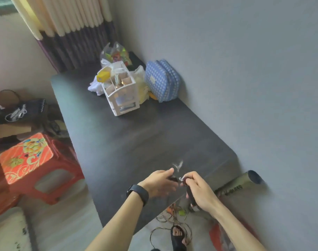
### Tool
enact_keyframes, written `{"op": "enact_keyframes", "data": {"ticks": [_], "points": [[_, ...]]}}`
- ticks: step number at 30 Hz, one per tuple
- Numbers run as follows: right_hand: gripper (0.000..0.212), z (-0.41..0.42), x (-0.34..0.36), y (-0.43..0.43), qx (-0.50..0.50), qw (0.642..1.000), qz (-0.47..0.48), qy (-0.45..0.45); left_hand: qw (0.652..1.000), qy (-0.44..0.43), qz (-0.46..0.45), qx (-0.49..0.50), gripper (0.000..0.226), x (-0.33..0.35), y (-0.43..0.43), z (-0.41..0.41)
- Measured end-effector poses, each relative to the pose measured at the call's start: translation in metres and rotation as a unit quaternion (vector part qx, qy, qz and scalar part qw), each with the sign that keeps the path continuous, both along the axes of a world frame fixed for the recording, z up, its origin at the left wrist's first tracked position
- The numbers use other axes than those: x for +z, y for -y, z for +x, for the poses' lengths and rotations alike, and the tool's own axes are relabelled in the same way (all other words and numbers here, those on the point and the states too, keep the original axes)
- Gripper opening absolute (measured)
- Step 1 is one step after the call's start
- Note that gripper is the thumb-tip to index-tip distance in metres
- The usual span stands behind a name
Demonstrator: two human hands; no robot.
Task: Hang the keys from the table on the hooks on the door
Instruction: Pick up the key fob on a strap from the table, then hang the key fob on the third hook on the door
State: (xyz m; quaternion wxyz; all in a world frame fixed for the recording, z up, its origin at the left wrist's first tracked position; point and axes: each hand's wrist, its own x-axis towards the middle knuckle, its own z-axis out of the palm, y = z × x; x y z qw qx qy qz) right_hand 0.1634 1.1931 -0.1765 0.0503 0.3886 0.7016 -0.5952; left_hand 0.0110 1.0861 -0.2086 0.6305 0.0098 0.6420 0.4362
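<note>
Both my hands hover over the near end of the dark grey table [122,142]. My left hand [160,183], with a black band on its wrist, pinches a dark key fob [173,179]. My right hand [201,191] grips a second dark fob with a hanging strap [190,195]. A small silver ring [181,178] sits between the two hands. Blurred silver keys [178,165] show just beyond my left fingertips, above the tabletop. No door or hooks are in view.
At the table's far end stand a white slatted organizer [121,93], a blue polka-dot pouch [161,80] and plastic bags. A red stool [33,165] is to the left. A rolled mat [239,183] leans by the grey wall on the right; cables lie on the floor.
</note>
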Motion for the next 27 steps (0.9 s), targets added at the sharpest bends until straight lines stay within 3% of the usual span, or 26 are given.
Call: {"op": "enact_keyframes", "data": {"ticks": [4, 8, 11, 14, 18, 21, 27], "points": [[0.021, 0.074, 0.029, 0.01, -0.067, 0.996, 0.046, -0.019, 0.994, -0.059, 0.087, -0.003, 0.013, 0.035, -0.033, 0.05], [0.02, 0.154, 0.04, 0.022, -0.219, 0.973, 0.013, -0.071, 0.983, -0.095, 0.143, -0.072, 0.03, 0.071, -0.068, 0.114], [0.017, 0.215, 0.051, 0.031, -0.373, 0.914, -0.057, -0.148, 0.961, -0.113, 0.181, -0.175, 0.043, 0.096, -0.098, 0.174], [0.018, 0.283, 0.068, 0.041, -0.466, 0.86, -0.084, -0.19, 0.911, -0.148, 0.228, -0.311, 0.032, 0.118, -0.121, 0.247], [0.023, 0.384, 0.09, 0.057, -0.515, 0.835, -0.018, -0.192, 0.817, -0.207, 0.292, -0.452, 0.016, 0.157, -0.137, 0.365], [0.03, 0.462, 0.114, 0.073, -0.54, 0.819, 0.06, -0.183, 0.751, -0.216, 0.337, -0.525, 0.019, 0.183, -0.138, 0.461], [0.013, 0.631, 0.144, 0.11, -0.602, 0.765, 0.156, -0.171, 0.636, -0.214, 0.42, -0.611, 0.017, 0.229, -0.12, 0.646]]}}
